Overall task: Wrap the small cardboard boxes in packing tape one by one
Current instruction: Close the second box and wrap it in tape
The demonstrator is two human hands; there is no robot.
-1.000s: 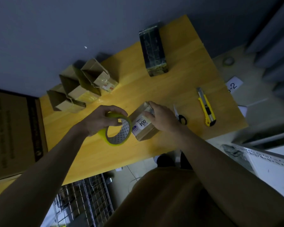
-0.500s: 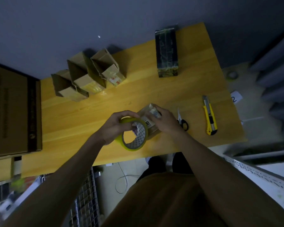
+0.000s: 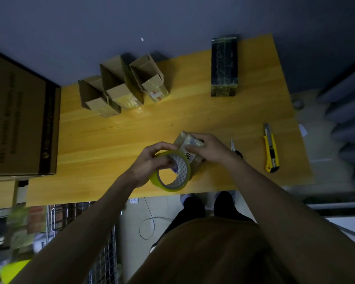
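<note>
Yellow-green packing tape roll is gripped in left hand, fingers curled over the rim and into the core. Right hand clamps the small cardboard box, fingers over its top, thumb on the near face. Roll sits just beside the box, touching or nearly so; cannot tell if the tape end is already stuck down.

Judged step: starting or running a wrap on this box. To do it well, pin the box firmly with the right hand, press the tape end flat onto a face, pull the roll taut around the box, and turn the box rather than the roll so the band lies flat without wrinkles.

Box looks brown, glossy in places as if partly taped, with a white printed label on the near side. It sits near the front edge of the wooden table, middle-right.

3 more small boxes stand in a row at the back left, flaps up. Dark wrapped package at back right. Scissors and yellow utility knife lie to the right.
</note>
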